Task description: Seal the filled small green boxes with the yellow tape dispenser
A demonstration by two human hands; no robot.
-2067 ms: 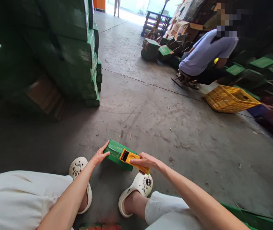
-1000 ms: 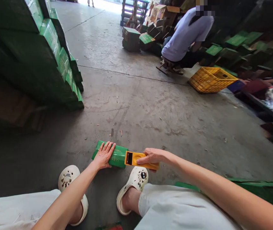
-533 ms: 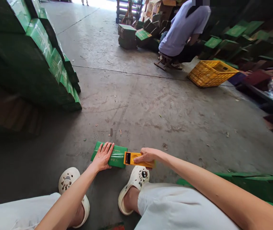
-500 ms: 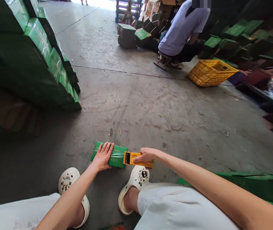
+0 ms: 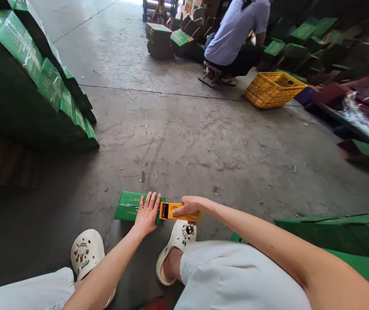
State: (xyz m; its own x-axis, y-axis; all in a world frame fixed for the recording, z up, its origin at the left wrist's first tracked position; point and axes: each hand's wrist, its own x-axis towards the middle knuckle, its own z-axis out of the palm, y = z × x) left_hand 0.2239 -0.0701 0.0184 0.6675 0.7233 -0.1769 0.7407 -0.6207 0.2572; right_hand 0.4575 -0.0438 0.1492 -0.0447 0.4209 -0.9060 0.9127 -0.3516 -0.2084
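A small green carton (image 5: 129,206) lies on the concrete floor between my feet. My left hand (image 5: 148,213) lies flat on its right half, fingers stretched out and together. My right hand (image 5: 187,205) is closed round an orange hand-held tape dispenser (image 5: 171,211), whose head sits against the carton's right end. A strip of clear tape shines across the carton's top.
A tall stack of green cartons (image 5: 42,82) stands at the left. Flat green cartons (image 5: 339,234) lie by my right knee. Ahead, a person in a pale blue shirt (image 5: 236,30) sits beside a yellow crate (image 5: 273,89) and more green boxes (image 5: 160,38).
My left hand has slid right along the carton toward the dispenser. The view has tipped down and shifted, and the carton and dispenser sit a little further left in it.
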